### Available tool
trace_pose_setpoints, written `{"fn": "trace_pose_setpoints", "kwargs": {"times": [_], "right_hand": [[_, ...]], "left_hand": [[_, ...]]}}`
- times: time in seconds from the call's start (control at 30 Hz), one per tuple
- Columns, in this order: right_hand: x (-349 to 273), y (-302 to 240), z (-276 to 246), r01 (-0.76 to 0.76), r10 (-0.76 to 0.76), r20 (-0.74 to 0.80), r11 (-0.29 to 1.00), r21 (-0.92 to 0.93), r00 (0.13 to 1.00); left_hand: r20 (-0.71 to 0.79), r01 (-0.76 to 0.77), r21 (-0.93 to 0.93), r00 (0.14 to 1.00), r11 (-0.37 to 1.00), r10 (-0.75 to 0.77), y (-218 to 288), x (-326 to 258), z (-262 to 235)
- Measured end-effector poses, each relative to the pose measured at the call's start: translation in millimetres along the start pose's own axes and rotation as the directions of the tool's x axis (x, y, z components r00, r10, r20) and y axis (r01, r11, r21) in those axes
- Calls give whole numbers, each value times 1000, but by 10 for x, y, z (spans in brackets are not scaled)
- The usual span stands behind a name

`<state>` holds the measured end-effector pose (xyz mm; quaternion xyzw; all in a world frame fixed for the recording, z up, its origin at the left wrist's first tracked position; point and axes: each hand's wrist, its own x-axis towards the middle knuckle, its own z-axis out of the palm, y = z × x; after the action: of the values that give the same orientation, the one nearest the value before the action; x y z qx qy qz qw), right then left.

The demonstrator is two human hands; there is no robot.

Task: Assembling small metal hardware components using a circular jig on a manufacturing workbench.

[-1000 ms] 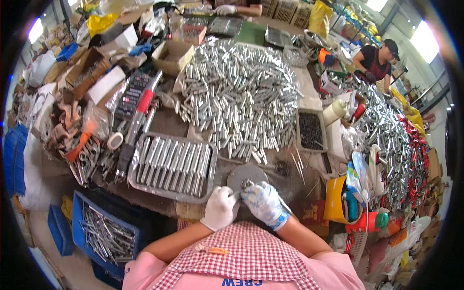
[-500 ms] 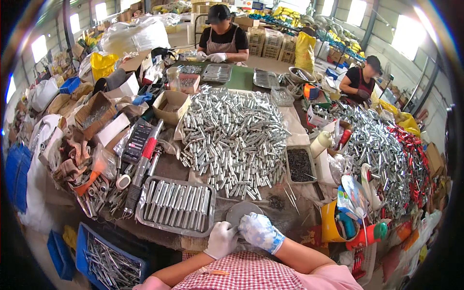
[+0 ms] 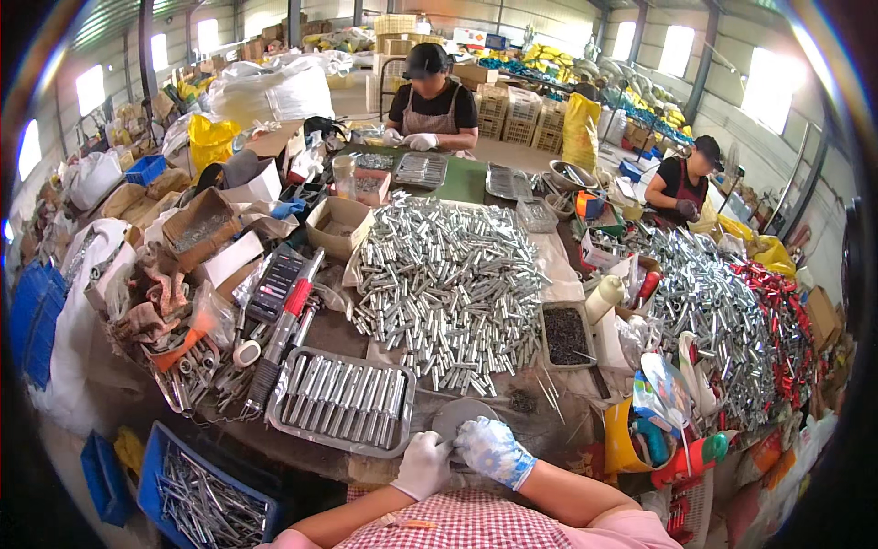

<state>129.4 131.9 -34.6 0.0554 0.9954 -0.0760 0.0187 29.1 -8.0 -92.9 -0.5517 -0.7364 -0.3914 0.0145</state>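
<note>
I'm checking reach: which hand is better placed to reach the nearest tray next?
Left, probably: the left hand is close to the tray, while the right hand is farther right, at the grey disc.

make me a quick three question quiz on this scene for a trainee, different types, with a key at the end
1. True or false: the nearest metal tray lies to the left of the round grey disc.
2. Which hand wears the glove with blue flowers? A) left hand B) right hand C) neither
3. Fill in the colour: the bin of metal parts at the picture's lower left is ____.

Key: 1. True. 2. B. 3. Blue.
</note>
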Motion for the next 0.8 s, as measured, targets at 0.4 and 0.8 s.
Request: {"fn": "trace_pose_setpoints", "kwargs": {"times": [0.4, 0.8], "right_hand": [[52, -3, -108, -94, 88, 68, 990, 106, 994], [-305, -218, 255, -161, 108, -303, 975, -156, 947]], "left_hand": [[5, -44, 14, 999, 999, 44, 38, 70, -67], [49, -36, 0, 998, 999, 36, 85, -22, -57]]}}
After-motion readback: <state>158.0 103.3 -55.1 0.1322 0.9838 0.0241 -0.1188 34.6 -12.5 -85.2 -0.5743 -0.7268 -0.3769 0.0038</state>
